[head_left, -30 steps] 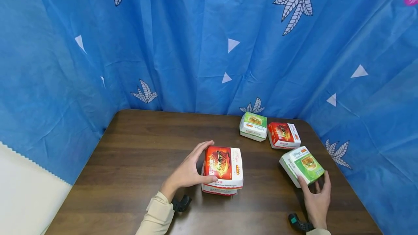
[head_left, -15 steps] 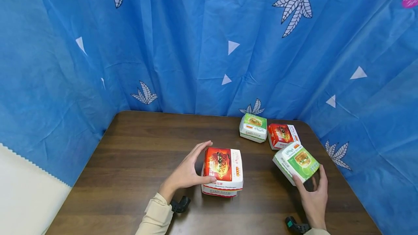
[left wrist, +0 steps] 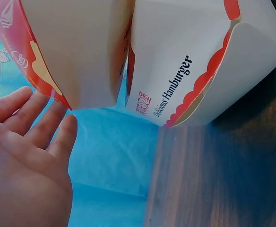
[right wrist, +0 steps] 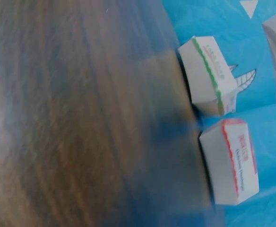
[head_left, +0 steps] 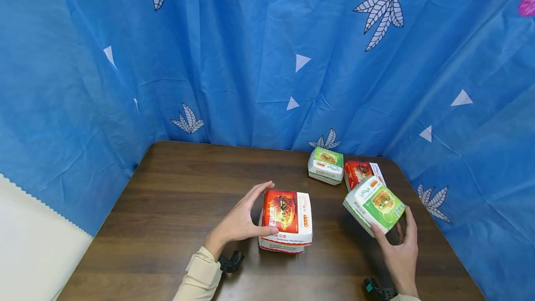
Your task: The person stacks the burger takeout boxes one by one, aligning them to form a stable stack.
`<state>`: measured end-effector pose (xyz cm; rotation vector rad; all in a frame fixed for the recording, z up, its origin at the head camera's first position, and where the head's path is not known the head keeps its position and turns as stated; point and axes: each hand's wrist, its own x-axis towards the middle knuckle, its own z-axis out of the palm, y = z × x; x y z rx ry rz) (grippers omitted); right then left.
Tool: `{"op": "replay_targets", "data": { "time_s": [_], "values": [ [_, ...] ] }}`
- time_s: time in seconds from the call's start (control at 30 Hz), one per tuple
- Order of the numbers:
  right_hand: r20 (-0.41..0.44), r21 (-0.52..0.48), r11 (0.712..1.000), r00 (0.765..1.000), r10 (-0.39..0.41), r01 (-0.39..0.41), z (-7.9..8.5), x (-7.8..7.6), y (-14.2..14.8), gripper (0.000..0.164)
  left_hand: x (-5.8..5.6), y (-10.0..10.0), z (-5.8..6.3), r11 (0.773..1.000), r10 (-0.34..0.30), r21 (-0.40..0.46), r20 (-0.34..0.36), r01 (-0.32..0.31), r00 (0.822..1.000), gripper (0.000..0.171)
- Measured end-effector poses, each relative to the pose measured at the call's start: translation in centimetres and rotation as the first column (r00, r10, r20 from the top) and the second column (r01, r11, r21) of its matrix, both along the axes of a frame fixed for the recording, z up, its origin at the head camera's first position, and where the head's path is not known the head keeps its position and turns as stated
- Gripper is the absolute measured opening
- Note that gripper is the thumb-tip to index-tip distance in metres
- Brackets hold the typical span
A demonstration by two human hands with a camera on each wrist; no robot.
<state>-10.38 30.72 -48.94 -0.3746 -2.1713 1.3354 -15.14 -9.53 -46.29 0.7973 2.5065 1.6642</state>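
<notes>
Near the middle of the table, a red-and-white hamburger box [head_left: 288, 212] sits on another red-trimmed hamburger box [head_left: 282, 247]. My left hand [head_left: 240, 219] holds the upper one at its left side, thumb across the front corner and fingers behind. In the left wrist view, fingertips meet the upper box [left wrist: 81, 52], with the lower box [left wrist: 190, 61] beside it in that turned picture. My right hand [head_left: 399, 254] grips a green-and-white hamburger box [head_left: 376, 203] by its near right corner, tilted and raised off the table. The right wrist view does not show that hand.
At the back right of the wooden table [head_left: 200, 175] stand a green hamburger box [head_left: 326, 166] and a red hamburger box [head_left: 361, 173], the latter partly covered by the lifted box. A blue patterned curtain [head_left: 234, 59] hangs behind the table and along its sides.
My right hand has carried the green box leftward and slightly away, so it now overlaps the red box at the back. The left hand and the stack have stayed in place.
</notes>
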Motion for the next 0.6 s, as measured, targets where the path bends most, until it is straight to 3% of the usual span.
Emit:
{"op": "replay_targets", "data": {
  "time_s": [0.4,0.6],
  "values": [
    [-0.075,0.012,0.995,0.992,0.103,-0.102,2.0,0.2,-2.2,0.096,-0.1,0.1,-0.2,1.0,-0.002,-0.012,-0.009,0.002,1.0,0.102],
    [-0.072,0.007,0.985,0.982,0.175,-0.174,2.8,0.2,-3.6,0.094,-0.2,-0.1,-0.3,1.0,-0.017,-0.004,-0.017,0.017,1.0,0.101]
  ]
}}
